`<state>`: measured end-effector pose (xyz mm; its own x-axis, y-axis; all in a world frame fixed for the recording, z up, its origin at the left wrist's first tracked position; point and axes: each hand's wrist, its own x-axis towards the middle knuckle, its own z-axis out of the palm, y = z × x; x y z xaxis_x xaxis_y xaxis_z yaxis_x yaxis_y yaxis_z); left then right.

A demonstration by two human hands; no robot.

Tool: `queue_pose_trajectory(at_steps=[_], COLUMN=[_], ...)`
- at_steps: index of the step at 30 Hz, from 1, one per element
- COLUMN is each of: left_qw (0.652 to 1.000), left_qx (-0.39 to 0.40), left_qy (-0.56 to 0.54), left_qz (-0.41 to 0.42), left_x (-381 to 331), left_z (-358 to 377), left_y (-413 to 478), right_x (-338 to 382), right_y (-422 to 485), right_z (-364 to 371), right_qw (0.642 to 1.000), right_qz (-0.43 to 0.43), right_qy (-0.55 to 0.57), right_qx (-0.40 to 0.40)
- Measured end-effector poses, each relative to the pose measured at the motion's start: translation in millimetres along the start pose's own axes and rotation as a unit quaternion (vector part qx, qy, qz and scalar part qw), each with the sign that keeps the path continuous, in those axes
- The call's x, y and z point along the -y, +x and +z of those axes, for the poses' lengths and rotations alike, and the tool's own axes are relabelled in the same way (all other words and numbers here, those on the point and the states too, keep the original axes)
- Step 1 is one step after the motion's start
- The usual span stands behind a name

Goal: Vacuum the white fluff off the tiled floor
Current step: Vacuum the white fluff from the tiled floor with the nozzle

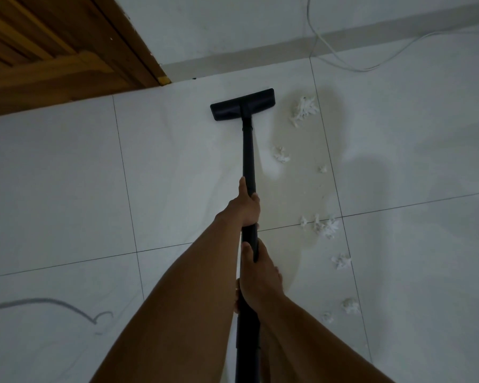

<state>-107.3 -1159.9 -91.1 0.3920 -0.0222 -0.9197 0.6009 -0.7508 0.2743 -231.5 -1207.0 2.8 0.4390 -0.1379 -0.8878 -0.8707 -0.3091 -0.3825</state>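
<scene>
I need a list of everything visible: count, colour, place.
vacuum head: one, black, flat on the floor near the door.
vacuum tube: one, black, from the head to the bottom edge.
fluff clumps: several, white, scattered right of the tube.
floor tiles: several, white, dark joints.
door: one, brown wood, top left.
thin cable: one, white, top right.
grey cable: one, grey, lower left.
left hand: grips the tube, farther along.
right hand: grips the tube, nearer.

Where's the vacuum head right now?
Head view, upper centre: the vacuum head lies on the tiled floor near the skirting, the largest fluff clump just to its right, not touching, the wooden door off to its left.
</scene>
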Motion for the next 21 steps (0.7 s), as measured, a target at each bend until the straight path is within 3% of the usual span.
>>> queue_pose_trajectory(at_steps=[6, 12, 21], left_qw=[1.000, 0.999, 0.995], left_qx=[0.004, 0.021, 0.062], left_qy=[-0.015, -0.030, -0.052], left_qz=[-0.006, -0.021, -0.063], left_x=[-5, -10, -17], left_z=[-5, 0, -7], left_y=[3, -21, -59], right_x=[16, -39, -12], right_y=[-7, 17, -24], right_z=[-7, 22, -8], right_qw=[0.997, 0.997, 0.997], right_qz=[0.039, 0.041, 0.072], right_qy=[0.067, -0.037, -0.004], right_qx=[-0.002, -0.047, -0.016])
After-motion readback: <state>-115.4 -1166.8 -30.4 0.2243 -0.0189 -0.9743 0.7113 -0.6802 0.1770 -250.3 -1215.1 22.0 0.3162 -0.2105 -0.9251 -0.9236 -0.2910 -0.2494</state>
